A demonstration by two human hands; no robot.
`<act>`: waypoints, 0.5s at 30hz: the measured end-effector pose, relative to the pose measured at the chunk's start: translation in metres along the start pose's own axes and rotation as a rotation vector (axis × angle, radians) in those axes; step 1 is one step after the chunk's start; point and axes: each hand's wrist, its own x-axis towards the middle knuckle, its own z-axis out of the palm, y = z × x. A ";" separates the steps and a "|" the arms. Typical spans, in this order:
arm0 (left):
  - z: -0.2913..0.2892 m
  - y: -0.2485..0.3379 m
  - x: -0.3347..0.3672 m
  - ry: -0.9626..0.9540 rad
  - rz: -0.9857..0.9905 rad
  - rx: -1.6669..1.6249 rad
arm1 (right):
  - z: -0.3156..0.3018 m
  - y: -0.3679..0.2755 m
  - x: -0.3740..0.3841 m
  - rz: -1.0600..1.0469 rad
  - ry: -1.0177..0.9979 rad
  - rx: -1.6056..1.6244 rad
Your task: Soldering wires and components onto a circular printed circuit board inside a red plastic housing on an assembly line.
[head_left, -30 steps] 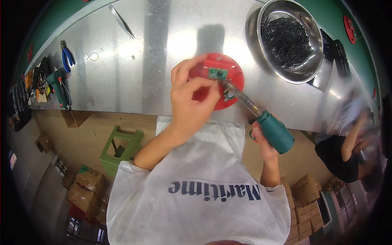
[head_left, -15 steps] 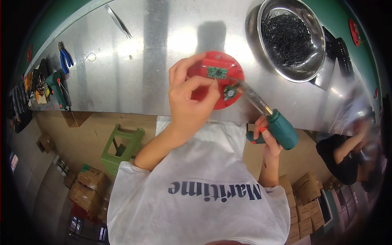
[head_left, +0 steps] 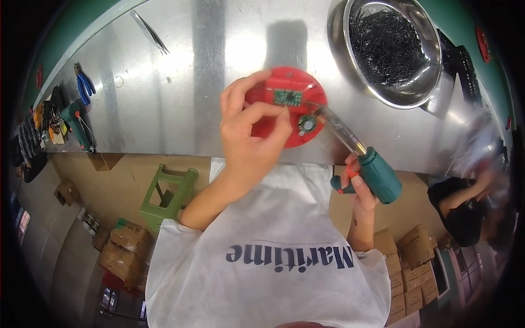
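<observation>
My left hand (head_left: pixel 251 131) is closed on a red round housing (head_left: pixel 292 79), holding it just above the table's near edge. Inside the housing lies a small green circuit board (head_left: pixel 287 97), with a round component (head_left: pixel 307 123) below it. My left thumb and forefinger pinch together by the board's lower edge; anything between them is too small to make out. My right hand (head_left: pixel 358 191) grips the handle of a dark green soldering gun (head_left: pixel 380 175), fingers at its red trigger. Its metal tube slants up and left, and the tip reaches in between board and round component.
A steel bowl (head_left: pixel 435 65) of short black wires stands at the right back. Tweezers (head_left: pixel 149 31), blue-handled pliers (head_left: pixel 83 86) and another green tool (head_left: pixel 75 127) lie to the left. A green stool (head_left: pixel 169 191) stands below the table; a co-worker (head_left: pixel 462 205) is at the right.
The housing and my left hand have shifted very slightly left in the picture, and the soldering gun's body slightly right and down. Both grips are unchanged.
</observation>
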 end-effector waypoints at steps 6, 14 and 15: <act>0.000 0.000 0.000 0.003 0.000 0.004 | 0.012 -0.001 -0.001 0.034 0.045 -0.028; 0.000 0.001 -0.001 0.016 -0.001 0.007 | 0.016 -0.002 0.001 0.028 0.053 0.007; 0.000 0.001 0.000 0.012 -0.006 0.003 | 0.016 -0.003 0.001 0.027 0.053 0.005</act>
